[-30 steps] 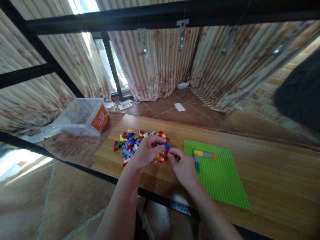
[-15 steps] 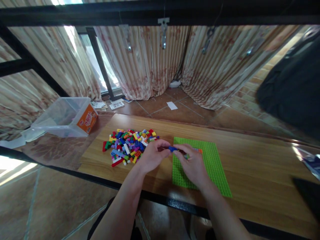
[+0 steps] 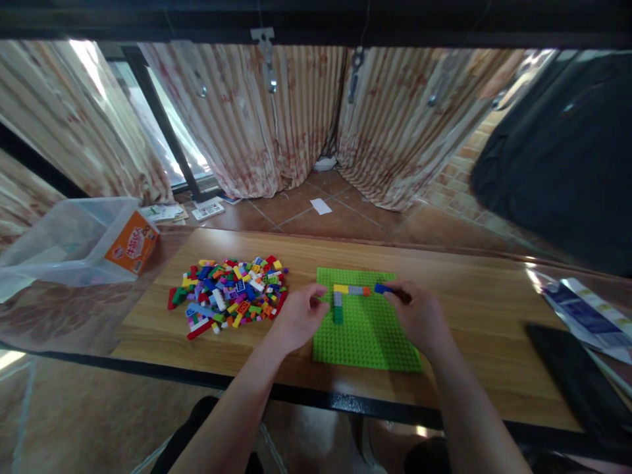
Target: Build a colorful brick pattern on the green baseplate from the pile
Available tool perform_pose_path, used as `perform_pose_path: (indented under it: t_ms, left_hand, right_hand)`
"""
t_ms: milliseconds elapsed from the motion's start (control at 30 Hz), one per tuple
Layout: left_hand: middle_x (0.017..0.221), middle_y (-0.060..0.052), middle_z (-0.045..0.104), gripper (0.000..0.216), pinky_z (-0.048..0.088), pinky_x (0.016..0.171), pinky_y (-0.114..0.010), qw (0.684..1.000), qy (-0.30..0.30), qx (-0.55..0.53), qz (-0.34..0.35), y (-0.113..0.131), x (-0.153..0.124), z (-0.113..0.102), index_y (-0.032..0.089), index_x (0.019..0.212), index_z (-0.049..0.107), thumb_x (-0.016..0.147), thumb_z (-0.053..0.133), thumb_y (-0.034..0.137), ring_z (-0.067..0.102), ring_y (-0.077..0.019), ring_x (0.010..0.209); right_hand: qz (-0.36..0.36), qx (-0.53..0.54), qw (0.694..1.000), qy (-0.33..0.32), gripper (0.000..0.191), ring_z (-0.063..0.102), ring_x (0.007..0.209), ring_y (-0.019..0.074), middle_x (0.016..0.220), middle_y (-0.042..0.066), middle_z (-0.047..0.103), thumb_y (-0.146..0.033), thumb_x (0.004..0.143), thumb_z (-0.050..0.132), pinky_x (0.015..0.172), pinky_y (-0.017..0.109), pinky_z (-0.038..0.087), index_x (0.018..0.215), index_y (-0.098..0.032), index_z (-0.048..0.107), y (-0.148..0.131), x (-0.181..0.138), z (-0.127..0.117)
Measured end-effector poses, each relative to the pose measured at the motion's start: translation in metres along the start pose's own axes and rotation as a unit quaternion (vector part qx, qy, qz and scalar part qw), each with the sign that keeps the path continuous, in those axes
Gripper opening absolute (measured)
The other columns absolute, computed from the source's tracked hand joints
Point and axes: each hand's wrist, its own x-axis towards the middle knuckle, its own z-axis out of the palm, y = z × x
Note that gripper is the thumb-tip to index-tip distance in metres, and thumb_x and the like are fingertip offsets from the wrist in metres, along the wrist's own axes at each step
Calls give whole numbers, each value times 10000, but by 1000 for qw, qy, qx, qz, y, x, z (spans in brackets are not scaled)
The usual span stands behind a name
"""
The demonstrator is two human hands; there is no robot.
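Note:
A green baseplate (image 3: 365, 336) lies on the wooden table (image 3: 474, 309). On it sits a row of yellow, grey and orange bricks (image 3: 351, 289), with grey and green bricks running down from its left end. My right hand (image 3: 419, 316) pinches a blue brick (image 3: 381, 288) at the right end of that row, just above the plate. My left hand (image 3: 299, 317) rests at the plate's left edge, fingers loosely curled, nothing visible in it. A pile of mixed coloured bricks (image 3: 230, 295) lies left of the plate.
A clear plastic bin with an orange label (image 3: 79, 240) stands at the far left. Papers (image 3: 587, 309) and a dark flat object (image 3: 573, 375) lie at the table's right end. Curtains (image 3: 296, 112) and a dark garment (image 3: 557, 158) hang behind. A black frame edges the table front.
The blue brick passed from between both hands to my right hand, which carried it right to the end of the brick row. My left hand let go and settled by the plate's left edge.

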Motion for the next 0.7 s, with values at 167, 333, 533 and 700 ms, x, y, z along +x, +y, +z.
perform_pose_path:
  t_ms: [167,333,533,700]
  left_hand:
    - [1036,-80,720,262,538,781,-304,999,11,37,16,-2,4,4,135,1086,648,831,588,120,685,-177,834]
    - [1055,-94,704,255,542,779,-321,997,12,72,34,-5,6,9,133,1083,643,835,583,112,677,-180,821]
    - [1041,-88,684,252,539,804,-329,995,12,82,50,-4,4,10,138,1070,641,833,573,90,664,-173,819]
    - [1070,-80,661,268,547,765,-306,997,-7,55,45,-4,2,9,152,1076,638,819,587,94,668,-165,823]
  right_hand:
    - [13,-12,999,-29,234,679,847,226,930,77,746,-293,803,569,825,399,516,948,-189,719,1,0,-2]
    - [18,-76,995,-63,191,670,763,204,875,57,747,-279,825,576,735,353,499,915,-207,728,-7,-4,-2]
    - [37,-121,987,-100,163,677,764,202,869,50,758,-252,807,624,718,332,487,924,-225,734,-15,-8,2]
    - [4,-113,985,-128,171,666,761,192,871,43,746,-269,832,592,715,326,485,924,-219,727,-17,-9,4]
